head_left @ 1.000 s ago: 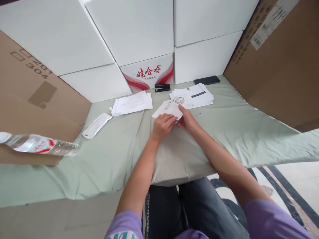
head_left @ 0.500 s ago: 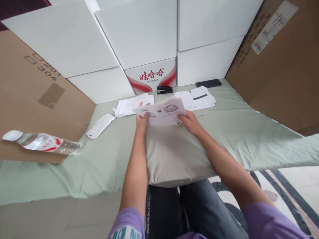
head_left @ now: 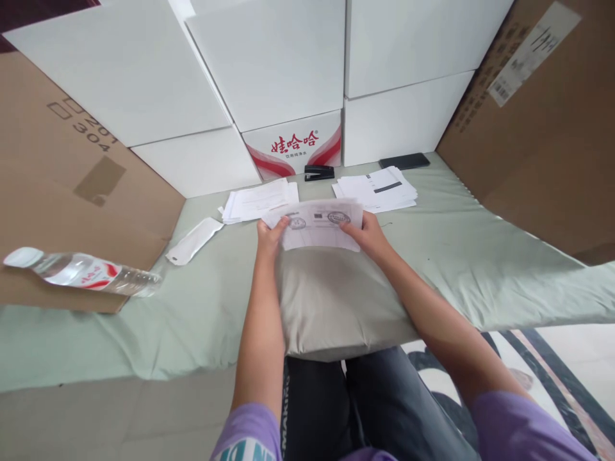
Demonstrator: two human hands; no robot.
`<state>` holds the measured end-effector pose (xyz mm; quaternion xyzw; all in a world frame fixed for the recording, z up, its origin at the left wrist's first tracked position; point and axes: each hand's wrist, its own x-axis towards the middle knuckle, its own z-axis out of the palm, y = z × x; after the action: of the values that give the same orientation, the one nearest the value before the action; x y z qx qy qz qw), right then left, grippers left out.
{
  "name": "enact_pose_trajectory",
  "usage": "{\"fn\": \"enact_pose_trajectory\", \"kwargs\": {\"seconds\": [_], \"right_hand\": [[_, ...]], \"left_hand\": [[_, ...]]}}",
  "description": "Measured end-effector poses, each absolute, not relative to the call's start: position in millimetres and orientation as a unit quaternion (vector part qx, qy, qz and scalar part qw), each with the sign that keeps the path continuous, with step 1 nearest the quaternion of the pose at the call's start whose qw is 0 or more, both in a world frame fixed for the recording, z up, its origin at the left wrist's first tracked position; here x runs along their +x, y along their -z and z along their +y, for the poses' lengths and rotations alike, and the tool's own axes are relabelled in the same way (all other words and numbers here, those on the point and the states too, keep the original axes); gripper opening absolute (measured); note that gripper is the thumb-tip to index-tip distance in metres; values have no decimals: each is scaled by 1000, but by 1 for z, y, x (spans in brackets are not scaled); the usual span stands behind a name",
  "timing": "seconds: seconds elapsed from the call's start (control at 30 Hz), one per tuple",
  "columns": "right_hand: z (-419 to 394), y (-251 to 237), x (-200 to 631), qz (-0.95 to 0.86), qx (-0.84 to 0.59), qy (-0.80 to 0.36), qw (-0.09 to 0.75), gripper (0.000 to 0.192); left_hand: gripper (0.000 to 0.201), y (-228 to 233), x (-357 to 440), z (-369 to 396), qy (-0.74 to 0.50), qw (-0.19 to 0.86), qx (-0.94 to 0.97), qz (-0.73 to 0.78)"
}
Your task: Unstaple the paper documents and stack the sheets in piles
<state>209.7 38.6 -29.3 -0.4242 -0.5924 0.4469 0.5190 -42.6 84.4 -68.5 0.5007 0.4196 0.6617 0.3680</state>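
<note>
Both hands hold a small bundle of printed sheets (head_left: pixel 317 225) with two round stamps, over the far edge of a grey pillow (head_left: pixel 336 301). My left hand (head_left: pixel 270 234) grips its left edge, thumb on top. On the right edge my right hand (head_left: pixel 368 234) does the same. The sheets lie nearly flat, squared between the hands.
Two paper stacks lie beyond, one on the left (head_left: pixel 259 200) and one on the right (head_left: pixel 377 189). A black stapler (head_left: pixel 319 172) and a dark phone (head_left: pixel 403 161) sit by the white boxes. A white paper strip (head_left: pixel 195 240) and a water bottle (head_left: pixel 81 272) lie at left. Cardboard flanks both sides.
The loose sheets were gathered off the right stack area, lifted between both hands, and brought to the pillow's far edge. My left hand moved left to the bundle's left edge.
</note>
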Motion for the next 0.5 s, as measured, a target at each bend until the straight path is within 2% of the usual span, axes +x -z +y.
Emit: {"fn": "enact_pose_trajectory", "kwargs": {"seconds": [0.23,0.5], "right_hand": [[36,36,204,-589,-428,-412,548,24],[42,50,203,-664,-432,-316,522,27]], "left_hand": [[53,78,-41,86,-639,402,478,449],[54,86,-32,81,-583,441,507,457]]}}
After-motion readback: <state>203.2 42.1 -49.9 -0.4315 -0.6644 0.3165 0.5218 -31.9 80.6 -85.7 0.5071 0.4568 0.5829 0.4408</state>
